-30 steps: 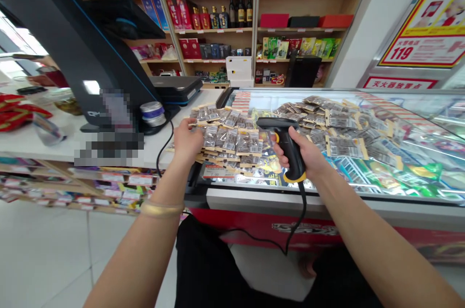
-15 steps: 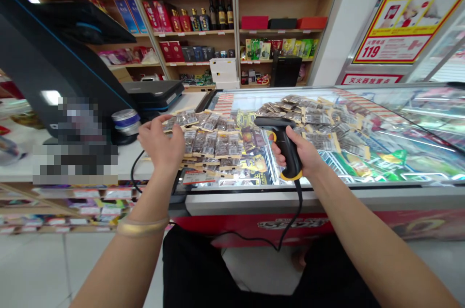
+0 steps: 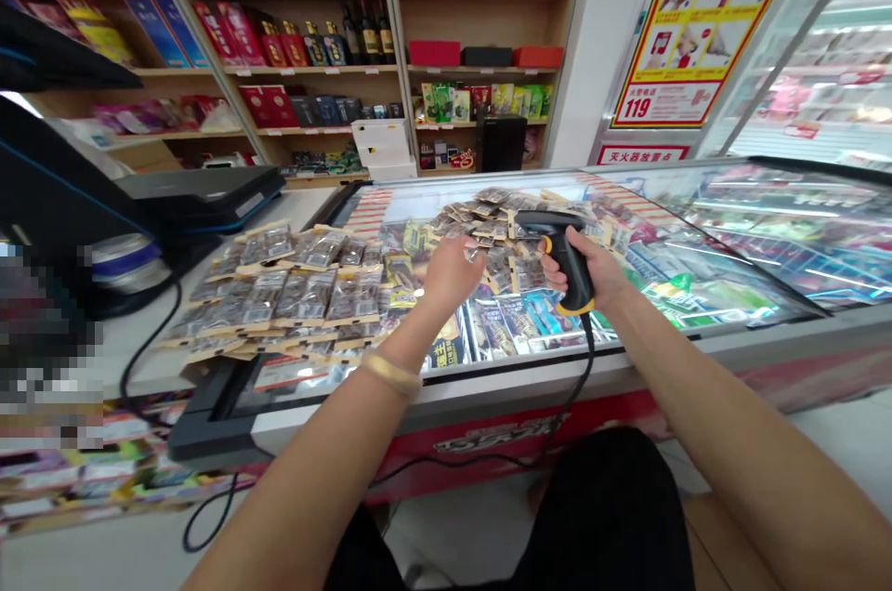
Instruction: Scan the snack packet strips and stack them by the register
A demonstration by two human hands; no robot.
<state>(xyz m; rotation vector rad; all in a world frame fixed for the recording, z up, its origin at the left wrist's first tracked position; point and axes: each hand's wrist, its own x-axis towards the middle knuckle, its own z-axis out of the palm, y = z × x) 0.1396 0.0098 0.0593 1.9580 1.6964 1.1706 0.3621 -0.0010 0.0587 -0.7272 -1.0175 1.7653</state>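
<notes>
My right hand [image 3: 600, 268] is closed around the grip of a black and yellow barcode scanner [image 3: 572, 264], held upright above the freezer's glass top. A cable runs down from its handle. My left hand [image 3: 452, 273], with a gold bangle on the wrist, reaches to the near left edge of a loose heap of small clear packets [image 3: 491, 212] with dark contents. Its thumb and fingers look slightly apart, and I make out nothing held in them; the fingertips are partly hidden. Left of it, more such packets [image 3: 299, 294] lie in overlapping rows.
The glass-topped freezer [image 3: 488, 385] holds colourful packages under its lid. At left stand a black scale-like device [image 3: 202, 191], a round tin [image 3: 125, 261] and a dark screen stand. A black cable [image 3: 150, 340] loops off the counter. Shelves [image 3: 299, 71] of boxes and bottles line the back.
My left hand has moved right, from the left packets to the edge of the right heap. The view has turned right. My right hand still grips the scanner.
</notes>
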